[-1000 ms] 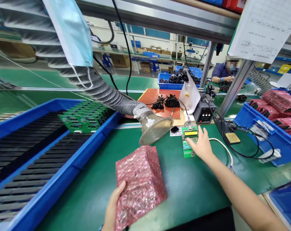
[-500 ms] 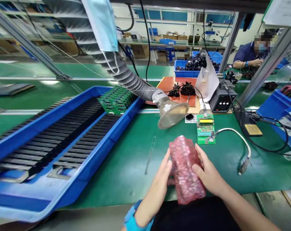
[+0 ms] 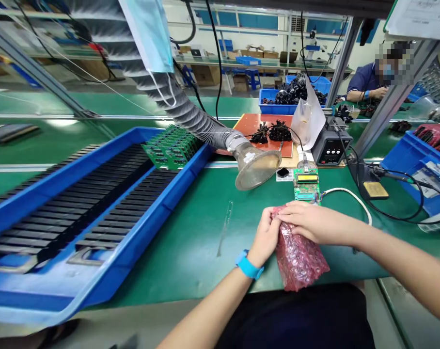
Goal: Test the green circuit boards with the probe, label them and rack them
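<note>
A pink bubble-wrap package (image 3: 300, 264) stands at the front edge of the green bench, slightly tilted. Around its upper left side, my left hand (image 3: 266, 236) is closed, with a blue band on the wrist. My right hand (image 3: 310, 220) lies across the top of the package, its fingers bent over the wrap and meeting the left fingers. Whatever the wrap contains cannot be made out. Just behind the right hand is a green circuit board (image 3: 306, 186) with a yellow display, its lower end partly covered by that hand.
On the left, a long blue tray (image 3: 133, 264) holds black slotted racks and green circuit boards (image 3: 171, 148). A fume-extraction hose with a funnel (image 3: 258, 167) hangs over the bench. A soldering station (image 3: 331, 145) stands at right, beside a blue bin (image 3: 401, 157). A co-worker (image 3: 369, 80) sits beyond.
Both hands have moved from the package's sides to its upper end, the right now lying over the top. The package has shifted slightly right. The view has moved slightly.
</note>
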Demonstrator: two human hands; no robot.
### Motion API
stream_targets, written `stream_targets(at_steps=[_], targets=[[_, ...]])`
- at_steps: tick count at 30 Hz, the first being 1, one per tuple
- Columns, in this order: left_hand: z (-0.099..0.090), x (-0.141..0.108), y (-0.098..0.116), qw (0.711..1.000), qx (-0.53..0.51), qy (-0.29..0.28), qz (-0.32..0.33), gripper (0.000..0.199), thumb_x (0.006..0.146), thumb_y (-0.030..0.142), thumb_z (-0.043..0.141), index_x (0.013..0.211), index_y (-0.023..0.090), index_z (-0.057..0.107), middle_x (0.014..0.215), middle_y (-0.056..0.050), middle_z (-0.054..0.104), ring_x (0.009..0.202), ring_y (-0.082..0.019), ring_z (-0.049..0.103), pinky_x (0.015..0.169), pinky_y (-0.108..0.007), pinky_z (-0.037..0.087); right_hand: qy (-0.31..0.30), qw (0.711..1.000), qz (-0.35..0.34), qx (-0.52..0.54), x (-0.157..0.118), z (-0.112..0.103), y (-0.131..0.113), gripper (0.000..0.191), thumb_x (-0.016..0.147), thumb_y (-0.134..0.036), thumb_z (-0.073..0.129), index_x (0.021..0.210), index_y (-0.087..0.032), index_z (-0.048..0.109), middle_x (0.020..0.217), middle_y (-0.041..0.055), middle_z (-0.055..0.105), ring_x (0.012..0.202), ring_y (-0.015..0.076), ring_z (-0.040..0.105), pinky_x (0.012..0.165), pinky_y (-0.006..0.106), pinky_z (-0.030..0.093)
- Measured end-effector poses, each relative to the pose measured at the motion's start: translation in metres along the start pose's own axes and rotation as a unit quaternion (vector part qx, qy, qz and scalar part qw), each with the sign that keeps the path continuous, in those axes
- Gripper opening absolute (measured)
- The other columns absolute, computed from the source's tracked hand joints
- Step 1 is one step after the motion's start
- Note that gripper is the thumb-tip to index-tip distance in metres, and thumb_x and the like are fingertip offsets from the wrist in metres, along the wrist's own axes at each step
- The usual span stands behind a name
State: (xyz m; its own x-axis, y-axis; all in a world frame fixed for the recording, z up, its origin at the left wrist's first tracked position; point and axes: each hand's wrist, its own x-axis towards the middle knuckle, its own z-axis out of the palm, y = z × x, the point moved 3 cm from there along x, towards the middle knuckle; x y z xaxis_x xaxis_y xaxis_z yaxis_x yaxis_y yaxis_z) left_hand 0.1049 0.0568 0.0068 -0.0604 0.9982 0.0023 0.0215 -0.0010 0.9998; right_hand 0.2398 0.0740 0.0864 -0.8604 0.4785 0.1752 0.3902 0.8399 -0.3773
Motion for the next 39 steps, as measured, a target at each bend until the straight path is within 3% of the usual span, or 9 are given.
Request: stream_targets(at_steps=[6,10,14,18,21,25,28,32,39], targets=[[0.006,-0.004,-0.007,0.999,-0.009,0.047,0.016,0.012,0.09,0.026,0.042,0.092,0.019,0.052,0.092,-0.002,0.059,0.093,-0.019,0.055,0.089,-0.031,0.041,-0.062,0.989,-0.056,-0.124,0.002,-0.012,-0.006,0.004,0.085,-0.018,0.065,0.084,-0.016,0.069,0.083,0.0082,0.069,0.086,0.0233,0.058,0.081,0.038,0.043],[0.011,-0.001,-0.008,0.998,-0.017,0.06,0.013,0.01,0.089,0.028,0.043,0.088,0.02,0.05,0.089,-0.001,0.058,0.09,-0.019,0.054,0.086,-0.031,0.041,-0.124,0.98,-0.002,-0.156,0.007,-0.014,-0.007,0.007,0.082,-0.022,0.07,0.081,-0.015,0.067,0.075,0.0074,0.068,0.075,0.0225,0.059,0.071,0.034,0.037],[0.016,0.002,-0.008,0.998,-0.013,0.057,0.0,0.018,0.083,0.033,0.058,0.09,0.02,0.049,0.087,0.0,0.057,0.085,-0.017,0.053,0.081,-0.029,0.041,-0.178,0.966,0.06,-0.175,0.018,-0.012,-0.003,0.015,0.076,-0.006,0.068,0.066,-0.017,0.064,0.065,0.0046,0.068,0.061,0.0192,0.06,0.061,0.031,0.031],[0.017,0.004,-0.006,0.999,-0.017,0.05,-0.007,0.017,0.08,0.03,0.06,0.089,0.02,0.049,0.085,0.002,0.055,0.082,-0.016,0.052,0.08,-0.028,0.04,-0.178,0.977,0.034,-0.111,0.02,-0.011,-0.007,0.025,0.069,-0.003,0.071,0.054,-0.019,0.059,0.063,0.0016,0.068,0.062,0.0172,0.06,0.059,0.029,0.031],[0.017,0.003,-0.004,0.999,-0.02,0.05,-0.009,0.016,0.08,0.03,0.06,0.086,0.021,0.049,0.081,0.003,0.053,0.079,-0.015,0.051,0.077,-0.026,0.039,-0.157,0.978,0.073,-0.115,0.017,-0.012,-0.013,0.016,0.074,-0.02,0.075,0.064,-0.019,0.063,0.062,0.002,0.067,0.057,0.0173,0.059,0.057,0.029,0.03],[0.017,0.003,-0.003,0.999,-0.026,0.044,-0.012,0.017,0.08,0.034,0.06,0.084,0.021,0.049,0.077,0.004,0.052,0.075,-0.015,0.05,0.074,-0.026,0.039,-0.129,0.964,0.154,-0.175,0.013,-0.003,-0.021,0.037,0.068,-0.051,0.079,0.065,-0.017,0.064,0.056,0.0043,0.063,0.054,0.0188,0.056,0.058,0.031,0.028],[0.017,0.002,-0.004,0.999,-0.028,0.042,-0.014,0.019,0.08,0.037,0.06,0.084,0.022,0.048,0.076,0.004,0.051,0.073,-0.015,0.049,0.073,-0.026,0.039,-0.07,0.975,0.161,-0.139,0.004,0.009,-0.027,0.033,0.077,-0.045,0.073,0.065,-0.017,0.063,0.064,0.0048,0.065,0.063,0.0185,0.056,0.062,0.032,0.028],[0.019,0.0,-0.005,0.999,-0.027,0.038,-0.011,0.019,0.08,0.036,0.06,0.083,0.022,0.048,0.075,0.004,0.051,0.072,-0.014,0.049,0.072,-0.026,0.039,0.083,0.976,0.2,-0.024,-0.02,0.024,-0.028,0.029,0.088,-0.025,0.06,0.061,-0.018,0.052,0.065,0.001,0.057,0.07,0.0173,0.048,0.068,0.032,0.029],[0.022,-0.001,-0.002,0.999,-0.036,0.036,-0.009,0.017,0.08,0.034,0.06,0.084,0.021,0.049,0.072,0.005,0.049,0.069,-0.014,0.047,0.068,-0.026,0.04,0.307,0.906,0.178,0.229,-0.044,0.046,-0.021,0.036,0.092,-0.025,0.046,0.059,-0.022,0.031,0.057,-0.0033,0.037,0.063,0.0164,0.038,0.065,0.033,0.034]])
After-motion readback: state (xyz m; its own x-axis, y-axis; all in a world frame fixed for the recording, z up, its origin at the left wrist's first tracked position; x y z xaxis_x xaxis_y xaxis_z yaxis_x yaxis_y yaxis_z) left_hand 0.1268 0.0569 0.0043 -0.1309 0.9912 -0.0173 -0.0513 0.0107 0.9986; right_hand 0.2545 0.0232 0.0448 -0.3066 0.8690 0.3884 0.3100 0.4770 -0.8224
